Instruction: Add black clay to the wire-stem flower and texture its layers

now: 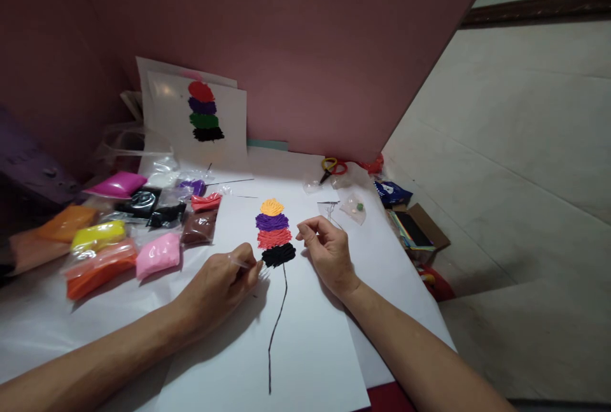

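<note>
Before me lies a white sheet of paper [229,355] with a stack of textured clay tufts: a yellow tuft [272,207], a purple tuft [272,222], a coral-red tuft [274,238] and a black tuft [279,255] at the bottom. A thin dark line [270,342] runs down from the black one. My left hand [222,284] is closed around a slim translucent stick-like tool [238,262], its tip hidden or blurred at the black tuft's left edge. To the right of the stack, my right hand [329,253] has thumb and forefinger pinched together; anything between them is too small to make out.
Several bags of coloured clay, including a pink bag [158,256] and an orange bag [101,269], lie on the left. A finished-looking picture [205,113] leans at the back. Scissors [329,170] and a small clear bag [354,207] lie right; beyond the table edge sits an open box [424,227].
</note>
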Demonstrator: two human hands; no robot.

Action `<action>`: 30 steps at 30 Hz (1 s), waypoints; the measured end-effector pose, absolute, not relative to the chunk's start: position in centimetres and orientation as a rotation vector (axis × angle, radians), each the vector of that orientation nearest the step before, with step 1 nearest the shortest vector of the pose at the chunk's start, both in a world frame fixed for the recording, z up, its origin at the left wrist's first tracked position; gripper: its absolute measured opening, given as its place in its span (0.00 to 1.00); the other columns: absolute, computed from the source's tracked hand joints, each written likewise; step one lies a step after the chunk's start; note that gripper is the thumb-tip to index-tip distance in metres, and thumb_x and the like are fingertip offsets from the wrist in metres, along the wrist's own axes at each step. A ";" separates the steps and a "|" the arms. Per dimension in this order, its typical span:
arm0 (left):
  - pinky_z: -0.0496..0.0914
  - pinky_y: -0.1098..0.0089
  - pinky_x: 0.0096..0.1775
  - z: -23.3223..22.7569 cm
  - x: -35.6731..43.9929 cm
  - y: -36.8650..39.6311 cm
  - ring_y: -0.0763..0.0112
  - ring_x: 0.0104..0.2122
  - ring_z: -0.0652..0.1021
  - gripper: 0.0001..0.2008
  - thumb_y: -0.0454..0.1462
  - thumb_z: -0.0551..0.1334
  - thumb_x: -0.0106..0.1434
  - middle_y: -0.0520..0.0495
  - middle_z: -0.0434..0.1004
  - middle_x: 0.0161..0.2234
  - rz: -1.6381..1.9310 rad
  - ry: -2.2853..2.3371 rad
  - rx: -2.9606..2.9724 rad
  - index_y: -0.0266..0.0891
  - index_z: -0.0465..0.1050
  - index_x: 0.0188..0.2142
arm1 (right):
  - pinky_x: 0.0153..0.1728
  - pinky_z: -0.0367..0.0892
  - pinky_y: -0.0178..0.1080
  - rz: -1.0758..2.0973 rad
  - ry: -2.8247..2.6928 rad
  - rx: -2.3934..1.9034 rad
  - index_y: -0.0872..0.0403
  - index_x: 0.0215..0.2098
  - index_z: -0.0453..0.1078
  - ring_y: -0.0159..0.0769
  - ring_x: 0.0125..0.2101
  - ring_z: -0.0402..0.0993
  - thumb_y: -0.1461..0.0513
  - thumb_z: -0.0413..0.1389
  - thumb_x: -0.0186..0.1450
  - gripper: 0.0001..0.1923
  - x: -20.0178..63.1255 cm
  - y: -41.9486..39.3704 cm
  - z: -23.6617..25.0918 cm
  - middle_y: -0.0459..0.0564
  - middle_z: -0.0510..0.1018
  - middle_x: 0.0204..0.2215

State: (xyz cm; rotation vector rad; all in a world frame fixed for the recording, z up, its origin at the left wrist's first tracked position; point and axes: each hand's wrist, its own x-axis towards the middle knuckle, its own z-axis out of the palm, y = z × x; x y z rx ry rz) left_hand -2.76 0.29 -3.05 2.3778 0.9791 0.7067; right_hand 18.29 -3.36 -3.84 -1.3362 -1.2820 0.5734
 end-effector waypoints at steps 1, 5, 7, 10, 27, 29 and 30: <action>0.56 0.75 0.21 -3.0 -2.8 0.3 0.75 0.16 0.61 0.11 0.38 0.50 0.65 0.58 0.59 0.16 0.706 0.976 2.382 0.43 0.55 0.25 | 0.23 0.70 0.33 0.575 -1.283 -1.335 0.53 0.30 0.70 0.29 0.21 0.67 0.56 0.55 0.67 0.11 18.3 -3.4 -3.8 0.44 0.74 0.25; 0.55 0.75 0.20 -2.8 -2.8 0.1 0.76 0.15 0.59 0.12 0.38 0.50 0.66 0.59 0.56 0.15 0.704 0.969 2.381 0.43 0.55 0.25 | 0.23 0.70 0.33 0.586 -1.284 -1.330 0.53 0.31 0.70 0.29 0.21 0.66 0.56 0.55 0.68 0.10 18.3 -3.4 -3.9 0.44 0.74 0.25; 0.54 0.75 0.19 -2.6 -2.8 0.1 0.77 0.15 0.59 0.12 0.38 0.50 0.66 0.59 0.56 0.15 0.733 0.966 2.361 0.43 0.56 0.25 | 0.23 0.70 0.34 0.587 -1.284 -1.332 0.53 0.31 0.70 0.29 0.20 0.67 0.56 0.55 0.68 0.10 18.3 -3.4 -3.9 0.44 0.74 0.25; 0.55 0.75 0.19 -2.3 -2.9 0.1 0.77 0.15 0.60 0.13 0.38 0.51 0.66 0.59 0.58 0.16 0.833 0.977 2.314 0.42 0.59 0.24 | 0.23 0.70 0.33 0.587 -1.281 -1.334 0.53 0.31 0.70 0.29 0.20 0.67 0.56 0.55 0.68 0.10 18.3 -3.4 -4.0 0.44 0.74 0.25; 0.61 0.74 0.22 -2.8 -2.6 0.2 0.74 0.18 0.67 0.13 0.42 0.53 0.67 0.55 0.69 0.19 0.738 0.928 2.180 0.40 0.64 0.28 | 0.23 0.69 0.33 0.569 -1.297 -1.318 0.53 0.31 0.70 0.28 0.21 0.67 0.56 0.55 0.68 0.11 18.4 -3.3 -4.1 0.44 0.74 0.25; 0.60 0.74 0.21 -2.5 -2.4 0.2 0.75 0.18 0.67 0.13 0.42 0.53 0.67 0.55 0.69 0.18 0.726 0.929 2.176 0.40 0.64 0.27 | 0.23 0.69 0.33 0.570 -1.295 -1.314 0.53 0.31 0.70 0.28 0.21 0.67 0.57 0.55 0.68 0.10 18.4 -3.3 -4.1 0.44 0.74 0.25; 0.59 0.74 0.21 -2.4 -2.4 0.2 0.75 0.18 0.66 0.13 0.42 0.53 0.66 0.56 0.68 0.18 0.719 0.930 2.175 0.40 0.64 0.27 | 0.23 0.69 0.33 0.569 -1.295 -1.313 0.53 0.30 0.70 0.28 0.21 0.67 0.57 0.55 0.68 0.10 18.4 -3.3 -4.0 0.44 0.74 0.25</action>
